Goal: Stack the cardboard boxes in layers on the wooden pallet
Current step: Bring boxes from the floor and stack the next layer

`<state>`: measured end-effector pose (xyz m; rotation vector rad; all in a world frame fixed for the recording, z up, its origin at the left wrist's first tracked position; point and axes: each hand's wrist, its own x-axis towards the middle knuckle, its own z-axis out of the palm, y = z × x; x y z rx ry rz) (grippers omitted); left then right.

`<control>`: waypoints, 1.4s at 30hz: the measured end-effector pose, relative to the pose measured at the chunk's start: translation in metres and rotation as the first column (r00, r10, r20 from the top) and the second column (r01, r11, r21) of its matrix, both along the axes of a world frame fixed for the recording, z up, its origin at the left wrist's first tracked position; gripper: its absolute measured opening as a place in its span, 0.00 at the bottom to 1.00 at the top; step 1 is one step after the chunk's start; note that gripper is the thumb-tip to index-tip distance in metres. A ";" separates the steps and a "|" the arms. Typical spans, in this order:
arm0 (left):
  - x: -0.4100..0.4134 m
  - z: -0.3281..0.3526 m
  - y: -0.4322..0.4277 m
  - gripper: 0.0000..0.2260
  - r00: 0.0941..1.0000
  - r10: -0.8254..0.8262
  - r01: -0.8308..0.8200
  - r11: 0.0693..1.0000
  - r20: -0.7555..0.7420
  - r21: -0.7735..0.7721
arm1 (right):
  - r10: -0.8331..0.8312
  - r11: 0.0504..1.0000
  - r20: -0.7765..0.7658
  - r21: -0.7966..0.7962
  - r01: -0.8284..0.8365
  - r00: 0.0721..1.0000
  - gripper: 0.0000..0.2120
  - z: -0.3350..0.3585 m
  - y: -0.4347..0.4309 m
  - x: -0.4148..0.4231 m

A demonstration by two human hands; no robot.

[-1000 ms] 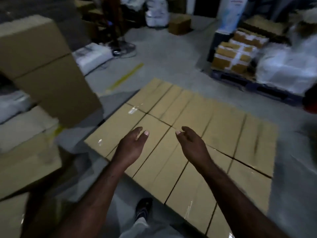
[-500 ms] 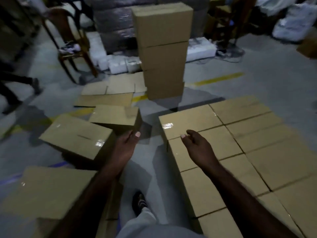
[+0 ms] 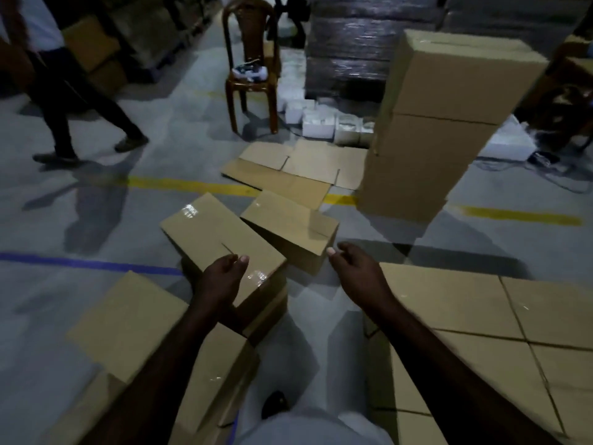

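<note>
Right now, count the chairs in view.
1 for certain: a brown chair at the back, left of the wrapped stack. A dark shape at the far right may be a second.

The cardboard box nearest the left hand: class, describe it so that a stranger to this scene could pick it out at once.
Find the tall stack of boxes at the yellow floor line. Left of its base, two loose boxes lie side by side. Yours is the left box, not the right box: it lies nearer the blue floor line, with the left hand over its near end.
</note>
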<state>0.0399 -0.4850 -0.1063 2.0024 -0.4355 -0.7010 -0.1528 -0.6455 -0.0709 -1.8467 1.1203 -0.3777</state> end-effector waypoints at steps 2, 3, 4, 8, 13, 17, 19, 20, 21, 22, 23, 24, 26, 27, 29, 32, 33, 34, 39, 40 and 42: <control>0.025 -0.007 0.000 0.17 0.998 0.060 -0.060 0.998 -0.021 -0.001 | 0.050 0.999 -0.031 0.016 -0.050 0.998 0.24 -0.007 -0.010 0.036; 0.035 -0.010 -0.001 0.16 0.996 0.081 -0.081 0.997 -0.029 0.005 | 0.070 0.997 -0.043 0.031 -0.069 0.997 0.25 -0.009 -0.014 0.051; 0.047 -0.016 -0.002 0.16 0.993 0.115 -0.115 0.993 -0.033 0.009 | 0.103 0.994 -0.059 0.045 -0.101 0.993 0.24 -0.013 -0.020 0.069; 0.082 -0.041 -0.013 0.14 0.968 0.245 -0.242 0.968 -0.053 0.067 | 0.217 0.975 -0.130 0.076 -0.209 0.968 0.23 -0.039 -0.050 0.129; 0.125 -0.083 -0.038 0.19 0.914 0.393 -0.366 0.905 -0.099 0.215 | 0.349 0.937 -0.258 0.116 -0.330 0.901 0.21 -0.100 -0.099 0.200; 0.156 -0.125 -0.063 0.19 0.862 0.490 -0.424 0.837 -0.129 0.345 | 0.427 0.900 -0.346 0.249 -0.357 0.836 0.24 -0.159 -0.144 0.258; 0.173 -0.148 -0.076 0.21 0.842 0.515 -0.423 0.815 -0.162 0.396 | 0.468 0.879 -0.368 0.290 -0.380 0.803 0.26 -0.188 -0.162 0.286; 0.185 -0.161 -0.083 0.24 0.835 0.520 -0.414 0.809 -0.182 0.416 | 0.507 0.858 -0.376 0.300 -0.416 0.775 0.27 -0.207 -0.170 0.302; 0.196 -0.178 -0.089 0.26 0.830 0.522 -0.404 0.807 -0.198 0.430 | 0.546 0.836 -0.383 0.313 -0.451 0.745 0.28 -0.229 -0.178 0.318; 0.206 -0.195 -0.094 0.28 0.820 0.533 -0.409 0.801 -0.208 0.437 | 0.572 0.819 -0.398 0.327 -0.472 0.717 0.29 -0.250 -0.183 0.332; 0.215 -0.208 -0.099 0.30 0.807 0.553 -0.426 0.788 -0.207 0.444 | 0.583 0.811 -0.411 0.341 -0.475 0.701 0.30 -0.268 -0.187 0.345; 0.223 -0.224 -0.104 0.30 0.783 0.583 -0.450 0.772 -0.216 0.450 | 0.591 0.806 -0.421 0.358 -0.472 0.688 0.29 -0.288 -0.190 0.359; 0.235 -0.254 -0.112 0.28 0.740 0.639 -0.502 0.733 -0.211 0.459 | 0.585 0.808 -0.411 0.368 -0.459 0.699 0.26 -0.315 -0.190 0.385; 0.239 -0.267 -0.115 0.27 0.714 0.668 -0.525 0.708 -0.208 0.473 | 0.577 0.813 -0.402 0.372 -0.448 0.711 0.26 -0.327 -0.189 0.395; 0.243 -0.293 -0.115 0.30 0.649 0.726 -0.551 0.655 -0.229 0.517 | 0.567 0.813 -0.390 0.407 -0.416 0.726 0.28 -0.346 -0.184 0.409; 0.242 -0.317 -0.116 0.32 0.537 0.783 -0.555 0.608 -0.314 0.568 | 0.603 0.780 -0.369 0.461 -0.423 0.708 0.29 -0.379 -0.179 0.414; 0.240 -0.321 -0.117 0.29 0.513 0.792 -0.560 0.601 -0.330 0.570 | 0.613 0.772 -0.373 0.467 -0.430 0.697 0.29 -0.385 -0.179 0.413; 0.239 -0.321 -0.120 0.27 0.494 0.802 -0.577 0.592 -0.337 0.563 | 0.620 0.768 -0.376 0.467 -0.438 0.688 0.29 -0.391 -0.179 0.412; 0.237 -0.293 -0.126 0.29 0.507 0.808 -0.681 0.588 -0.298 0.435 | 0.523 0.830 -0.319 0.399 -0.389 0.790 0.36 -0.360 -0.189 0.400; 0.236 -0.280 -0.128 0.29 0.516 0.803 -0.702 0.595 -0.297 0.391 | 0.512 0.833 -0.281 0.394 -0.389 0.812 0.36 -0.353 -0.194 0.395; 0.234 -0.251 -0.134 0.33 0.546 0.783 -0.706 0.622 -0.299 0.339 | 0.516 0.826 -0.246 0.396 -0.401 0.821 0.35 -0.323 -0.203 0.383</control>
